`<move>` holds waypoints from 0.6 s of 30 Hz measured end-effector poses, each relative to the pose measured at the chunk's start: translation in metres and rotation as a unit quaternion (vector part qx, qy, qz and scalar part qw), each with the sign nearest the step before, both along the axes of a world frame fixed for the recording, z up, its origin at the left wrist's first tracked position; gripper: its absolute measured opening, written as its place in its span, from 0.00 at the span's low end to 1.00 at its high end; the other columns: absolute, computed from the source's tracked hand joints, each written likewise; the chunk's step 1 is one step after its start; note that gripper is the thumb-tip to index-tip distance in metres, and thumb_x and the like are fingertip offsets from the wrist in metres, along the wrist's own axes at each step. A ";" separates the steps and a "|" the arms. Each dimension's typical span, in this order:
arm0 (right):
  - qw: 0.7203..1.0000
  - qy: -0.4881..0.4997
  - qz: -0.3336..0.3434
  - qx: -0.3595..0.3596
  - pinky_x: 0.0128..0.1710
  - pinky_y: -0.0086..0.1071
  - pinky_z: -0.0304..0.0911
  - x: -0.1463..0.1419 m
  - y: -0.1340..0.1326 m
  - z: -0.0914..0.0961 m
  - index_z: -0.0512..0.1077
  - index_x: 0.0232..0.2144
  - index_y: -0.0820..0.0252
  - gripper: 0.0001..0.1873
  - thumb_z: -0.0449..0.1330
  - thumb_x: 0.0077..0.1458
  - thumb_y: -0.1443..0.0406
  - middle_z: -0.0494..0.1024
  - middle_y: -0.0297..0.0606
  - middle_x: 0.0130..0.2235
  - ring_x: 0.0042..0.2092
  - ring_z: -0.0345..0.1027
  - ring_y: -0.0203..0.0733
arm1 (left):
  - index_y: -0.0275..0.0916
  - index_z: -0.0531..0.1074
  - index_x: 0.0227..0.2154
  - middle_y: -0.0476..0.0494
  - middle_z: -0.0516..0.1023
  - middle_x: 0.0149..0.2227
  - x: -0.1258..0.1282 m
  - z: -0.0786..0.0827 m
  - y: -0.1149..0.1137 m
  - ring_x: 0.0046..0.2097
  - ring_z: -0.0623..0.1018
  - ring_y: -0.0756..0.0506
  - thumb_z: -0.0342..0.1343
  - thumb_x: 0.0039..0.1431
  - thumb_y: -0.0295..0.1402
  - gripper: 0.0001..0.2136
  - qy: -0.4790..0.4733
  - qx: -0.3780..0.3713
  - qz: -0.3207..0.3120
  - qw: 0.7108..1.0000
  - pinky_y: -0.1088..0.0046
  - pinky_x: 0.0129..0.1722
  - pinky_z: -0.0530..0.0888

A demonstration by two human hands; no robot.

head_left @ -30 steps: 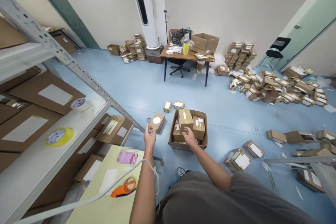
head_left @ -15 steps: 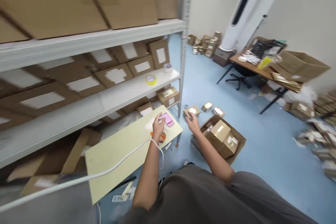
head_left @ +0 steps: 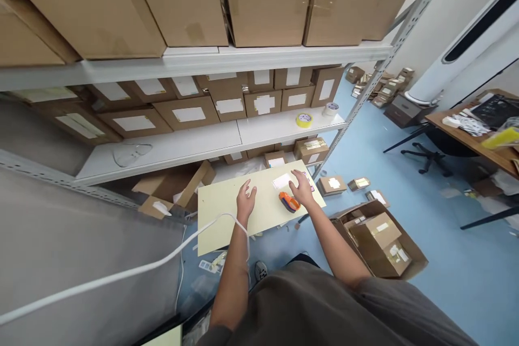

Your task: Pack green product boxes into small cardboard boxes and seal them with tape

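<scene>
My left hand hovers over the pale yellow tabletop with fingers spread and nothing in it. My right hand reaches over the table's right part, fingers apart, just above an orange tool and beside a white label sheet. A white cable runs from my left wrist off to the lower left. An open cardboard carton with smaller brown boxes inside stands on the blue floor to my right.
A metal rack with large cartons above and labelled boxes on the middle shelf stands behind the table. Yellow tape and a white tape roll lie on the shelf. Small boxes lie on the floor. A wooden desk and chair stand at right.
My view has swung left from the floor carton to the rack and table. My right hand left the boxes in the carton and came over the orange tool; my left hand moved over the tabletop.
</scene>
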State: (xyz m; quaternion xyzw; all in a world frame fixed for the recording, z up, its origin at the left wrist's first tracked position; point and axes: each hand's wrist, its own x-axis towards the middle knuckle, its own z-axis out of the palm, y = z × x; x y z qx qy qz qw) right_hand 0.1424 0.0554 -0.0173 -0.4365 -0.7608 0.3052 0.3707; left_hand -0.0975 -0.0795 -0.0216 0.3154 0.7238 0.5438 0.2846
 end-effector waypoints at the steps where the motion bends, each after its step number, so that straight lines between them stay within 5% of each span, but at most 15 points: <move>1: 1.000 -0.017 0.001 0.008 0.74 0.56 0.60 -0.003 -0.002 -0.004 0.76 0.64 0.57 0.27 0.60 0.65 0.61 0.76 0.51 0.68 0.71 0.65 0.57 | 0.43 0.76 0.66 0.33 0.75 0.71 -0.003 -0.006 -0.003 0.68 0.77 0.35 0.63 0.70 0.42 0.24 -0.001 -0.008 -0.002 1.000 0.54 0.66 0.76; 9: 0.986 -0.166 -0.008 -0.013 0.69 0.53 0.67 0.014 0.006 -0.060 0.77 0.62 0.64 0.26 0.60 0.62 0.68 0.78 0.56 0.63 0.67 0.69 0.59 | 0.43 0.78 0.63 0.32 0.77 0.68 0.028 -0.056 0.003 0.65 0.80 0.35 0.63 0.69 0.41 0.22 -0.009 -0.066 -0.017 0.998 0.54 0.62 0.80; 14: 0.946 -0.283 0.000 -0.160 0.55 0.38 0.70 0.022 0.010 -0.118 0.80 0.54 0.63 0.18 0.60 0.64 0.69 0.83 0.52 0.52 0.55 0.76 0.53 | 0.42 0.79 0.61 0.32 0.81 0.64 0.056 -0.085 -0.004 0.61 0.83 0.38 0.62 0.68 0.42 0.21 -0.021 -0.099 -0.022 0.995 0.58 0.57 0.82; 18: 0.909 -0.335 0.051 -0.243 0.55 0.36 0.68 0.015 -0.001 -0.166 0.78 0.56 0.63 0.17 0.63 0.67 0.65 0.83 0.52 0.56 0.59 0.74 0.53 | 0.39 0.79 0.60 0.32 0.86 0.56 0.069 -0.104 -0.020 0.54 0.86 0.40 0.61 0.67 0.45 0.23 -0.043 -0.126 -0.016 0.991 0.61 0.53 0.83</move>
